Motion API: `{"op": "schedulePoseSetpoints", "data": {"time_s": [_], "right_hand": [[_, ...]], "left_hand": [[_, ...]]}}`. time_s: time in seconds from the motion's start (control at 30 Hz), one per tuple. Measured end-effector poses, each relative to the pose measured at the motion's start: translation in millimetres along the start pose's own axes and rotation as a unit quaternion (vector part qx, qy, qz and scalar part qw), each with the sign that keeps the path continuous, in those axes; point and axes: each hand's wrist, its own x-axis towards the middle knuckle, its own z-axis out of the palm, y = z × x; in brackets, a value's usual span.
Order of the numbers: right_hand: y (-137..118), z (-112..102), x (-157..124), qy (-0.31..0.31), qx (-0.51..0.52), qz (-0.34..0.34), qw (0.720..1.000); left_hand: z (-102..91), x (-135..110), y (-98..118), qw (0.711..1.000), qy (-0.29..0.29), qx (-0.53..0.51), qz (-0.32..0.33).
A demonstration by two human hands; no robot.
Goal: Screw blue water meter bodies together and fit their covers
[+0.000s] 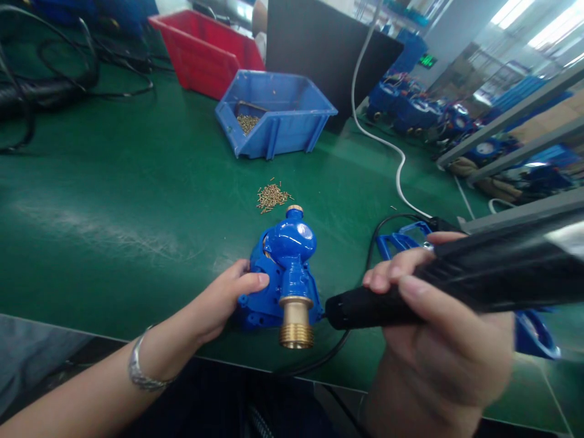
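Observation:
A blue water meter (292,243) with a brass threaded end (296,325) rests on the green bench, that end towards me. My left hand (232,298) grips its left side, thumb on top of the blue body and the other fingers mostly hidden. In my right hand (438,322) is a black electric screwdriver (369,307), held level with its tip pointing left. The tip meets the right side of the meter near a lower corner; whether it sits on a screw I cannot tell. A pile of small brass screws (272,196) lies just behind the meter.
Behind the pile stands a blue bin (292,131) with small screws inside, beside a red bin (205,55). A white cable (396,158) and blue plastic parts (401,240) lie to the right. Black cables (91,73) are at the far left; a grey shelf frame (515,121) borders the right.

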Motion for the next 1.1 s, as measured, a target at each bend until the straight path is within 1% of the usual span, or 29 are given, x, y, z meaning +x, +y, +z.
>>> {"op": "schedulePoseSetpoints", "data": {"time_s": [0.07,0.13,0.27,0.4,0.57,0.7,0.8,0.87,0.9,0.93,0.97,1.0,1.03,1.07,1.1], "right_hand": [[7,2,-4,-0.007,0.009,0.013,1.0],[11,2,-8,-0.004,0.013,0.011,1.0],[15,-1,-12,0.01,0.016,0.014,1.0],[16,-3,-14,0.005,0.021,0.009,1.0],[16,-2,-14,0.0,0.024,0.002,1.0],[22,-1,-16,-0.003,0.048,-0.002,0.999],[26,-3,-17,-0.004,0.063,0.009,0.998],[19,-4,-16,-0.044,0.075,0.028,0.996],[11,-5,-13,-0.067,0.076,0.033,0.994],[2,-6,-9,-0.082,0.074,0.027,0.994],[-9,-8,-3,-0.081,0.069,0.004,0.994],[-20,-10,5,-0.062,0.06,-0.032,0.996],[-29,-12,14,-0.03,0.043,-0.073,0.996],[-34,-15,26,0.005,0.011,-0.106,0.994],[-35,-17,37,0.027,-0.05,-0.116,0.992]], "left_hand": [[2.2,-1,-1,1.0,0.0,-0.005,0.007],[4.4,-1,-2,1.0,0.005,-0.017,0.009],[8.1,-3,0,0.999,0.01,-0.034,0.004],[9.2,-3,1,0.999,0.022,-0.038,0.0],[7.3,-2,-3,0.999,0.028,-0.03,0.0],[6.6,-2,-5,0.999,0.033,-0.013,-0.004],[5.3,-2,-4,1.0,0.024,0.002,-0.013],[3.1,-2,-4,1.0,0.01,0.007,-0.02],[1.7,-1,-3,1.0,0.003,0.01,-0.022],[0.0,-1,-3,1.0,0.0,0.014,-0.022],[-1.7,0,-3,1.0,-0.004,0.017,-0.023],[-3.3,0,-3,0.999,-0.008,0.019,-0.026],[-4.6,1,-3,0.999,-0.012,0.02,-0.028],[-5.7,1,-4,0.999,-0.016,0.022,-0.032],[-6.4,1,-4,0.999,-0.017,0.02,-0.036]]}}
